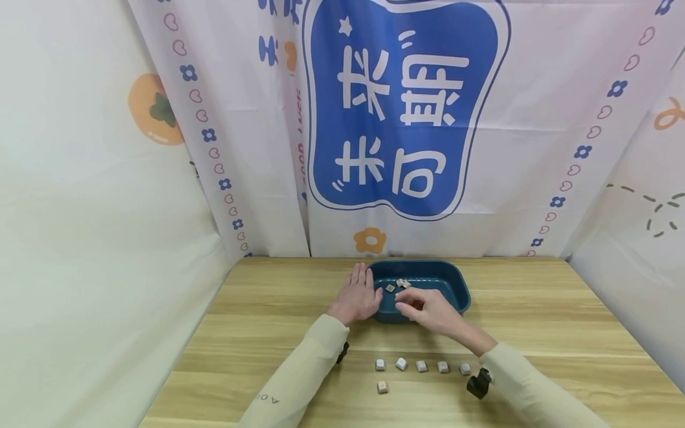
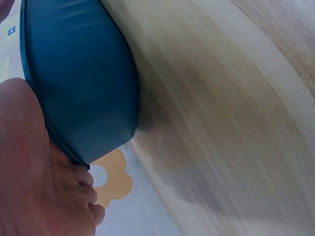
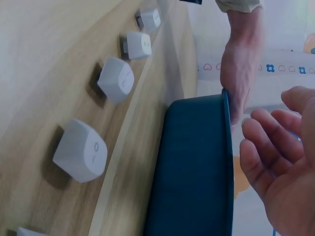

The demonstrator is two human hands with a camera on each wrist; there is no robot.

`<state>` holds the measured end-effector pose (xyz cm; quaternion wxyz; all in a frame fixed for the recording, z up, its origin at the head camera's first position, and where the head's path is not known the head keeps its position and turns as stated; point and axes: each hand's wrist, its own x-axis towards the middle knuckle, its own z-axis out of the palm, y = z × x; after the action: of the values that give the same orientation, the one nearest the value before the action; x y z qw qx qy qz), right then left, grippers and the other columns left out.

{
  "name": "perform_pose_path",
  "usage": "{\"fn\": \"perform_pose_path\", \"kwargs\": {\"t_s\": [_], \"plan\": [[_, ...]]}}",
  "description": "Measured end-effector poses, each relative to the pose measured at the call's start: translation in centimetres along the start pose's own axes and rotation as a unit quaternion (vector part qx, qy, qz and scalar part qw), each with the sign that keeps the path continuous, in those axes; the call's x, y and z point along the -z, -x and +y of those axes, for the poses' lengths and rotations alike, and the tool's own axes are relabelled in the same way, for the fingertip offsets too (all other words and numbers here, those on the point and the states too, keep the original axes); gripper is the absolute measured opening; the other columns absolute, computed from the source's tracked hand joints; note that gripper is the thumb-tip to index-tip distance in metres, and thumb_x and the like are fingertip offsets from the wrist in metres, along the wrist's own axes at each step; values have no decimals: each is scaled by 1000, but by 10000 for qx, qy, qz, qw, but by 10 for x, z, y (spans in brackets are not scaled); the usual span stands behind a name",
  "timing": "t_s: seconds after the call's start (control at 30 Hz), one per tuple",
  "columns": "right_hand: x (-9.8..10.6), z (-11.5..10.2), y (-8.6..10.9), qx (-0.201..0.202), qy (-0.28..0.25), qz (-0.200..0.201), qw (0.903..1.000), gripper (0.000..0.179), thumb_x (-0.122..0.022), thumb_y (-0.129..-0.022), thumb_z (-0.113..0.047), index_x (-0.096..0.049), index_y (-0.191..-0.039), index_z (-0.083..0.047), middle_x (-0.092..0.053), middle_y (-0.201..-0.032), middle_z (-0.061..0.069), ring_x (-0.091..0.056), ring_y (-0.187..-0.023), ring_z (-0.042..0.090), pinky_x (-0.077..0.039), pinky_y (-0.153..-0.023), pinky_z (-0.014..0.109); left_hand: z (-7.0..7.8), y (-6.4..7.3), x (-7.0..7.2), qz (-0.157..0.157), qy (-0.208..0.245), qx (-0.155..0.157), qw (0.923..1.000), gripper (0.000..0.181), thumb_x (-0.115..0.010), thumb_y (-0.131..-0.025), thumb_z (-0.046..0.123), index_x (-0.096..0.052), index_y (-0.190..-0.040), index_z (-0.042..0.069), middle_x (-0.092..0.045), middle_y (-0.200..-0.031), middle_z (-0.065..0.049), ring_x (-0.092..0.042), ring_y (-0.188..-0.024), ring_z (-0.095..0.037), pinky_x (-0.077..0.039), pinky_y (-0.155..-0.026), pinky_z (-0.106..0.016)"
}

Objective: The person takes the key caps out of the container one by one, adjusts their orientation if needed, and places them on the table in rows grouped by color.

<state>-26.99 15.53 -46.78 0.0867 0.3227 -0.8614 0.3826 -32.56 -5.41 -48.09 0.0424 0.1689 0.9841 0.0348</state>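
White keycaps [image 1: 421,366] lie on the counter [image 1: 267,333] nearside of the teal tray [image 1: 449,288], others inside; straight-fingered left hand [image 1: 357,298] touches its left end; right hand [image 1: 434,310] curves over it, grip unclear.

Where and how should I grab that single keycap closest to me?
I'd pinch the lone keycap by its left and right sides, coming down from above. It's small and blocky, and stands apart from the row of five, so both sides look free.
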Motion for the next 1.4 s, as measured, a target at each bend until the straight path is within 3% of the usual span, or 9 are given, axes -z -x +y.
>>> {"fn": "perform_pose_path", "kwargs": {"t_s": [0.3, 0.53, 0.7, 1.03, 1.2, 1.4], "plan": [[-3, 9, -3, -224, -60, 261, 9994, 12, -65, -95, -29, -72, -103, -22, -69, -81, -12, -57, -65, -2, -51, -60, 21, 1, 1, 1, -7, -29, -14, 10000, 68, -22, -106, 45, -15, -157, 1, -4, -166, -17, -2, -154, -31, -12, -125, -45], [-5, 14, -9, -430, 80, 444, 9981, 16, -67, -94, -26, -73, -101, -13, -70, -82, -10, -58, -66, 1, -51, -61, 21, 0, 2, 3, 7, -61, -26, 10000, 68, -22, -105, 45, -15, -157, 1, -6, -165, -18, -3, -154, -31, -13, -125, -46], [-8, 21, -14, -634, 202, 487, 9966, 10, -69, -92, -20, -73, -101, -18, -71, -83, -8, -57, -66, 1, -51, -61, 20, 0, 1, 3, 29, -57, -22, 10000, 67, -23, -106, 45, -16, -156, 1, -6, -165, -17, -3, -154, -31, -13, -125, -46], [-10, 37, -21, -849, 160, 246, 9960, 22, -69, -92, -21, -71, -111, -10, -70, -81, -5, -56, -66, 4, -49, -59, 21, 1, -2, 1, 34, -139, -47, 9999, 67, -22, -106, 44, -15, -157, 1, -4, -165, -18, -4, -154, -33, -12, -125, -47], [-8, 43, -28, -1034, -142, -50, 9945, 29, -67, -93, -21, -68, -118, -6, -73, -86, 6, -59, -65, 8, -50, -57, 22, 1, -2, 0, 65, -183, -24, 9998, 67, -22, -106, 44, -15, -156, 0, -5, -165, -19, -5, -154, -33, -13, -125, -47], [-3, 48, -35, -1410, -586, -315, 9878, 31, -66, -94, -23, -66, -120, -7, -74, -89, 12, -67, -66, 24, -53, -54, 29, 1, -1, -1, 46, -114, 2, 9999, 67, -22, -106, 44, -16, -156, 1, -5, -165, -18, -3, -154, -32, -13, -125, -47]]}}
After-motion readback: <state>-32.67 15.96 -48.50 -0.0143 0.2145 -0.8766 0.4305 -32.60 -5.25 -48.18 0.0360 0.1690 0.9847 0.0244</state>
